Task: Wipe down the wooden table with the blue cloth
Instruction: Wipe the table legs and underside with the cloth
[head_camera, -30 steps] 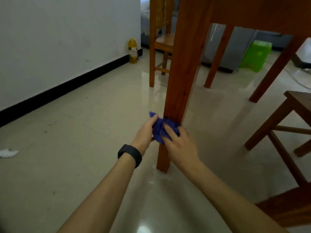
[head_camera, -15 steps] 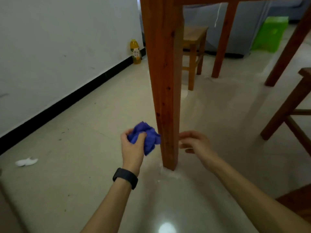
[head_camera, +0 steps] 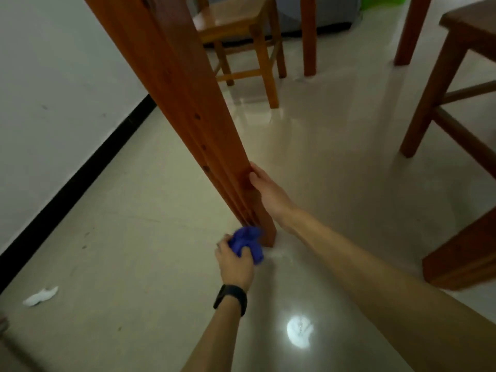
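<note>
Step in hand, by my reading: wiping the lower end of the table leg (head_camera: 188, 108); the top surface is lying out of view. The left hand (head_camera: 235, 261) is gripping the blue cloth (head_camera: 248, 241), bunched into a wad, and is holding it low at the near face of the leg, apparently touching it, just above the floor (head_camera: 134, 237). The right hand (head_camera: 268, 190) is holding the leg higher up, with the thumb lying on the near face and the other fingers going round behind, hidden. Notes on doing it well: the wad is presenting only a small patch, so spreading it flatter would be covering more wood per pass. Long strokes along the grain, one face at a time, would be leaving fewer misses. The foot is standing in a pale smear on the floor, so the cloth is likely picking up grit there; turning to a clean fold afterwards looks wise.
</note>
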